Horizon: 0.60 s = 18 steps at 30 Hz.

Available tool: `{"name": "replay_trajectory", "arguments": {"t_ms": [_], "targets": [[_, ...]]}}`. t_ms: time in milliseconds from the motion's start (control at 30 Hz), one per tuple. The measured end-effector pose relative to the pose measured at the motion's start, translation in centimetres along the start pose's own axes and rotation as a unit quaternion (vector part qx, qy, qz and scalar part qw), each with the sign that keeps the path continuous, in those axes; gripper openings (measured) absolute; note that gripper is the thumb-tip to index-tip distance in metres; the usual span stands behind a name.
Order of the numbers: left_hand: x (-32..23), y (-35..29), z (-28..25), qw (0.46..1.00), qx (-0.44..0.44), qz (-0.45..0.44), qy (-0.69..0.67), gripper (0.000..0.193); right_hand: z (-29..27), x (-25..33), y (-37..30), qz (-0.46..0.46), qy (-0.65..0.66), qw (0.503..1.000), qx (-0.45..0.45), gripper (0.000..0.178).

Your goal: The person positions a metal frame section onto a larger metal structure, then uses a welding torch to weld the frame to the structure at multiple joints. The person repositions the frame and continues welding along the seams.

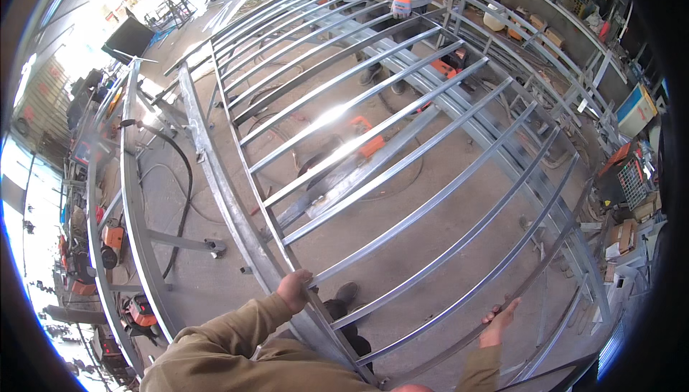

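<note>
A large metal frame (418, 216) of square tubes, with long side rails and several parallel crossbars, stretches away in front of me. My left hand (294, 291) is closed round its left side rail, beside the end of a crossbar. Farther right, my right hand (500, 323) grips the dark end bar nearest me, fingers curled at the bar. The frame lies across a grey beam (228, 180) on the left and a wide steel beam (470, 115) on the right. At the far end, a co-worker's gloved hand (402, 4) is at the frame.
On the left stand long rails (132, 198) with a black hose (188, 169) hanging over them. Orange tools (369, 137) and cables lie on the floor below the frame. One of my shoes (347, 292) shows below the bars. Shelving and boxes (623, 238) line the right.
</note>
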<state>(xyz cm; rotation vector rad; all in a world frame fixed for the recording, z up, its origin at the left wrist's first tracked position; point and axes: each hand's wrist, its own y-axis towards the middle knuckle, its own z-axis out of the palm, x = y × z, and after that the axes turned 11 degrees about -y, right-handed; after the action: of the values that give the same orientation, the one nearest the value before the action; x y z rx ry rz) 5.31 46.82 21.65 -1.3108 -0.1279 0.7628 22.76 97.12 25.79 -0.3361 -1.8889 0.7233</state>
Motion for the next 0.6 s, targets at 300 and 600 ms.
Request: {"name": "replay_trajectory", "arguments": {"t_ms": [300,600], "targets": [[0.1,-3.9,0.4,0.996,0.021,0.05,0.073,0.016,-2.0,0.8,-0.5,-0.017,0.011,1.0,0.013,0.064],[1.8,-2.8,-2.5,0.999,0.006,0.007,0.044,0.013,-3.7,-1.3,-2.4,-0.044,-0.01,0.999,0.012,0.066]]}}
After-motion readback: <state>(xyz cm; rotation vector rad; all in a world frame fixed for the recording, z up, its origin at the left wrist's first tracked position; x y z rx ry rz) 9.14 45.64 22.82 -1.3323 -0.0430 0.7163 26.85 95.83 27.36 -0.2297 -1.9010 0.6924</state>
